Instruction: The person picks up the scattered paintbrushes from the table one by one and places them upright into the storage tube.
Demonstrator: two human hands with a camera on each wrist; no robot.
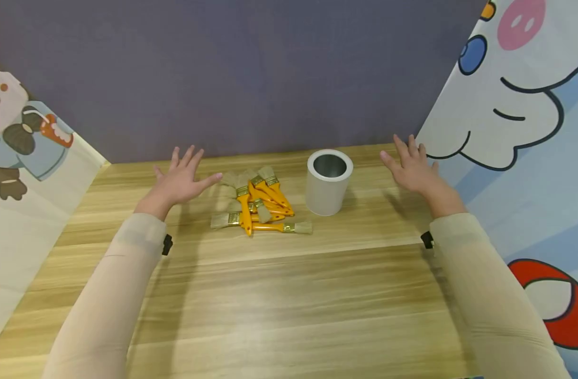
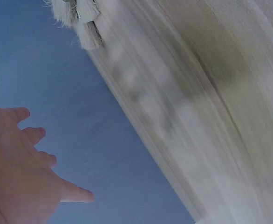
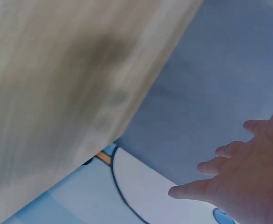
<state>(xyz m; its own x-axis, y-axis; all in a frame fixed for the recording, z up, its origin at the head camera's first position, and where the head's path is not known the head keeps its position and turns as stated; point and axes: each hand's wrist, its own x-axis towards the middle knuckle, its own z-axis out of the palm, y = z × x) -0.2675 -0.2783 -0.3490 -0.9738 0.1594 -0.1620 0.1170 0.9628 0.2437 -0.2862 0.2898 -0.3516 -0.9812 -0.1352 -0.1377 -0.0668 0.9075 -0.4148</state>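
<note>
A pile of paintbrushes [image 1: 245, 210] with orange handles and pale bristles lies on the wooden table, crossing one another in several directions. Just right of the pile, a white cylindrical holder [image 1: 323, 192] stands upright with its dark mouth facing up. My left hand [image 1: 177, 181] hovers over the table left of the brushes, fingers spread, holding nothing. On the other side, right of the holder, my right hand [image 1: 414, 168] is also raised with spread fingers and holds nothing. Bristle ends [image 2: 83, 18] show at the top of the left wrist view.
The wooden tabletop [image 1: 289, 305] runs back to a dark grey-blue panel [image 1: 251, 79]. Cartoon-printed walls stand at the left [image 1: 28, 121] and right [image 1: 521, 116]. Both forearms in pale sleeves reach across the table's sides.
</note>
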